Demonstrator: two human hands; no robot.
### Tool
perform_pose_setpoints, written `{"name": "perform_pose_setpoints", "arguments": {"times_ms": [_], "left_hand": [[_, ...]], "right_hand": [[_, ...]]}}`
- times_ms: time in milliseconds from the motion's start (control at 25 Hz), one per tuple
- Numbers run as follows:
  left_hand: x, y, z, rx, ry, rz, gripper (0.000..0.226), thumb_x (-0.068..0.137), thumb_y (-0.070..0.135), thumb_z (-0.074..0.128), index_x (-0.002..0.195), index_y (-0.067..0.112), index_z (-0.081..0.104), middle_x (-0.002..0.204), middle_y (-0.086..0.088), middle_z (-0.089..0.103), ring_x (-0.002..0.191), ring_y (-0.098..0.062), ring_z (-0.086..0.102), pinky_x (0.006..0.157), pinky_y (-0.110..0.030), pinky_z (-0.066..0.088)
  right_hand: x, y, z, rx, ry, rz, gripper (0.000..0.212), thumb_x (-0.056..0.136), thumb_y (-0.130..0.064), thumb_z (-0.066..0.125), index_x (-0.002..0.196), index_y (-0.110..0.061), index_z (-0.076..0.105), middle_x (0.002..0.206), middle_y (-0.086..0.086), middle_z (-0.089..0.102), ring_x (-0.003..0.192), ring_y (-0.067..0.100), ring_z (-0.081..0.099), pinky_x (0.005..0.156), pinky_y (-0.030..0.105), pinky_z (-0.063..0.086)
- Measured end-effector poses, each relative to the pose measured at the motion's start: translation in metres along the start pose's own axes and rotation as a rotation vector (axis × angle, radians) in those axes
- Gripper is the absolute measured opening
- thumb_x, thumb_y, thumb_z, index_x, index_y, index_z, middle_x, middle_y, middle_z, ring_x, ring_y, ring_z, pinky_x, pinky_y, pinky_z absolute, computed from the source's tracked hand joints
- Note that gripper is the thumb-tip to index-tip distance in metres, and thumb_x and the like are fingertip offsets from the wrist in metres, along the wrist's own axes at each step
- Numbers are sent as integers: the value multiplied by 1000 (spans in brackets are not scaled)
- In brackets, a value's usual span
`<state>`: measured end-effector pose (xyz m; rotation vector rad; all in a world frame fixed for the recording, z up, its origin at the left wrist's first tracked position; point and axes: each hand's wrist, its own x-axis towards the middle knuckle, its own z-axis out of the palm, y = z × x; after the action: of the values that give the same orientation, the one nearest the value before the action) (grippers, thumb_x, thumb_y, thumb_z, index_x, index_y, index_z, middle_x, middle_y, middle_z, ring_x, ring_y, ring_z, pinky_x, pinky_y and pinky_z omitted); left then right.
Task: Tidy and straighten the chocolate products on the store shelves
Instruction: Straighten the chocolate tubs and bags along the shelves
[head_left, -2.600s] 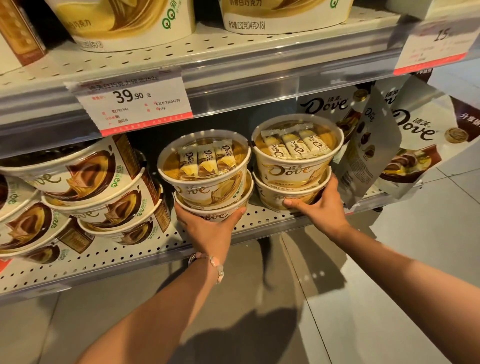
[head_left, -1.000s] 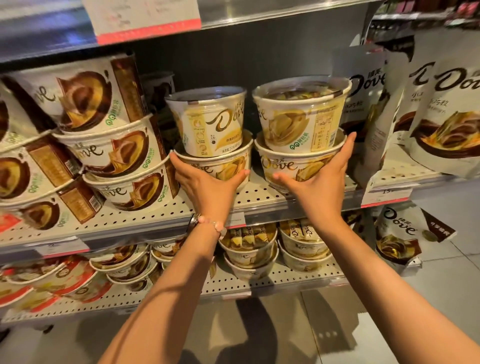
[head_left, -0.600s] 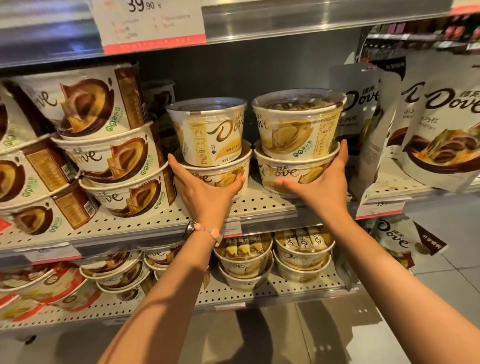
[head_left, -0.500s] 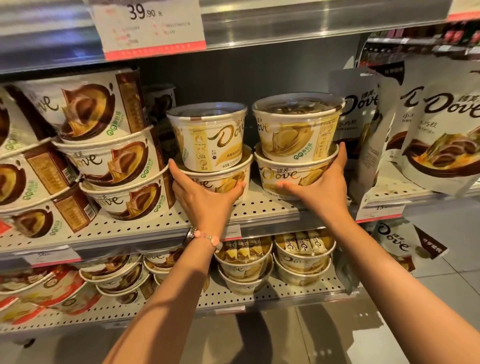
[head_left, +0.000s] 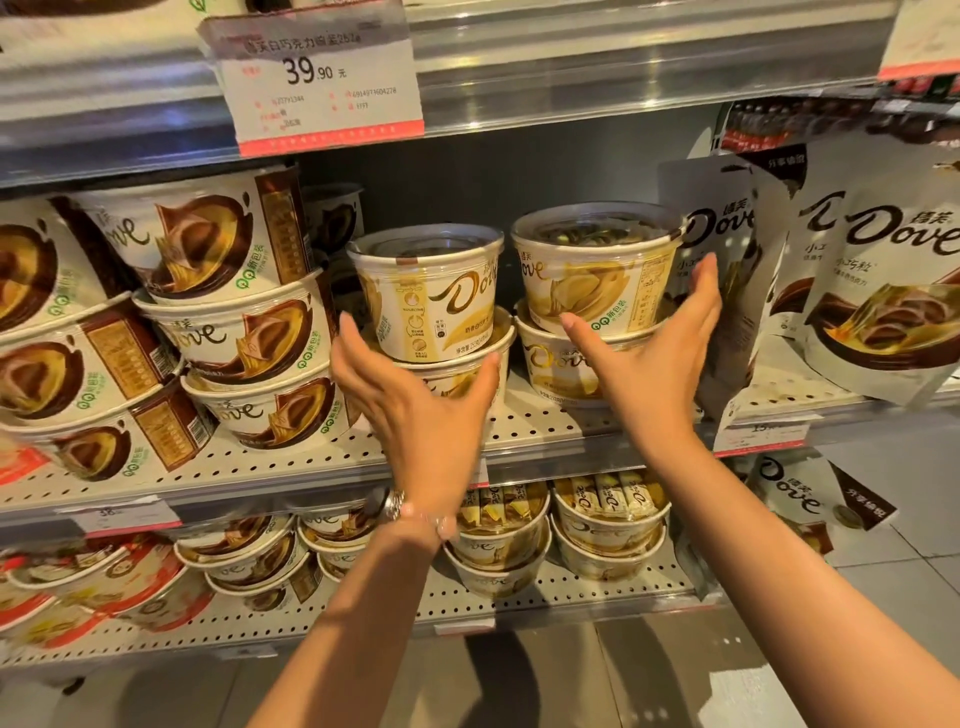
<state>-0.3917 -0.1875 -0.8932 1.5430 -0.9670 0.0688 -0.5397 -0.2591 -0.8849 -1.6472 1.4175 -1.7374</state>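
Observation:
Two stacks of cream-and-gold Dove tubs stand side by side on the middle shelf. The left stack has an upper tub on a lower tub. The right stack has an upper tub on a lower tub. My left hand is spread in front of the left lower tub, thumb and fingers straight, holding nothing. My right hand is spread at the right stack, its thumb over the upper tub's base and its fingers up along that tub's right side.
Brown Dove tubs lie tilted in stacks just left of my left hand. White Dove pouches hang close on the right. A 39.90 price tag hangs from the shelf above. More tubs fill the lower shelf.
Both hands have come off the lower tubs they cupped and now spread with straight fingers, the right one reaching higher along the upper right tub. The view has moved closer.

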Motion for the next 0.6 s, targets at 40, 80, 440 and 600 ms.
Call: {"name": "perform_pose_setpoints", "arguments": {"times_ms": [40, 80, 440, 600], "left_hand": [[12, 6, 1, -8, 11, 20, 123, 58, 44, 81, 145, 16, -1, 151, -11, 7, 141, -24, 11, 116, -41, 16], [23, 11, 3, -6, 6, 21, 127, 55, 46, 82, 145, 14, -2, 152, -13, 10, 141, -25, 13, 116, -42, 17], [41, 11, 18, 6, 2, -60, 128, 51, 46, 85, 145, 17, 2, 147, -14, 30, 135, -30, 29, 111, -47, 29], [42, 8, 19, -28, 12, -38, 127, 50, 44, 86, 144, 19, 5, 142, -15, 36, 130, -30, 36, 107, -47, 35]], "right_hand": [[7, -5, 2, -3, -4, 11, 125, 58, -50, 81, 147, -13, 2, 155, 9, 12, 143, 22, 15, 111, 27, 16], [13, -8, 3, -19, -19, 28, 129, 55, -52, 81, 148, -14, 0, 155, 9, 13, 142, 22, 17, 112, 29, 18], [34, 2, 1, 17, -56, 123, 115, 51, -45, 86, 139, -14, 19, 131, 7, 52, 121, 21, 50, 93, 23, 39], [36, 8, 2, 27, -65, 111, 107, 53, -44, 86, 135, -14, 24, 127, 8, 54, 118, 20, 51, 95, 24, 42]]}}
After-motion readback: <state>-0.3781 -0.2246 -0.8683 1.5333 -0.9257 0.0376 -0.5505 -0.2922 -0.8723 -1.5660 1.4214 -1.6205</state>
